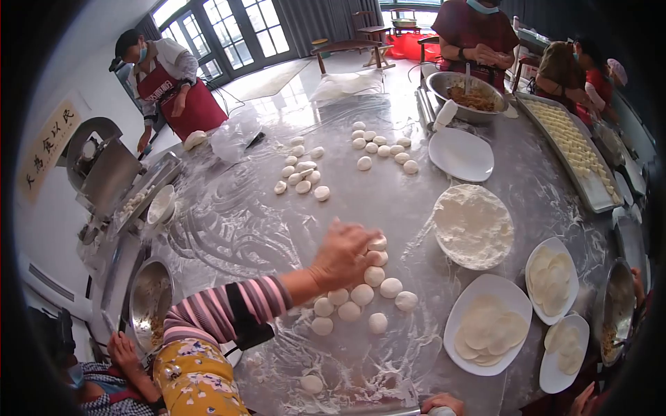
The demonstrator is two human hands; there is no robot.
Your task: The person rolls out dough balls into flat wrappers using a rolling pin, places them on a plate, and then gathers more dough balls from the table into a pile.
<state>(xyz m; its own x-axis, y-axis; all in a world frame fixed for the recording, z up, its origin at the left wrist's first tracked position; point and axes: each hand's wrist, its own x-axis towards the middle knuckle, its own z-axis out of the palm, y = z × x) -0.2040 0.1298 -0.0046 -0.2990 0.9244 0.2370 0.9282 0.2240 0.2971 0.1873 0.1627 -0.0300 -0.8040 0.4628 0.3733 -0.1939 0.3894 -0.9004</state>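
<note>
My left hand [343, 255], in a striped sleeve with a yellow floral cover, reaches over the middle of the floured metal table. Its fingers are stretched out and a little blurred, over and against a cluster of small round dough pieces [374, 276]. Part of the cluster is hidden under the hand. At the bottom edge my right hand [444, 401] shows only in part, its fingers curled; a pale thing beneath it is cut off by the frame. A single dough piece [311, 384] lies near the front edge.
Right of the hands stand a bowl of flour [474, 226] and plates of thin wrappers [488, 331]. More dough pieces [303, 177] lie farther back. A filling bowl [467, 93], an empty white plate [461, 154] and a tray of dumplings [572, 149] stand beyond. Several people surround the table.
</note>
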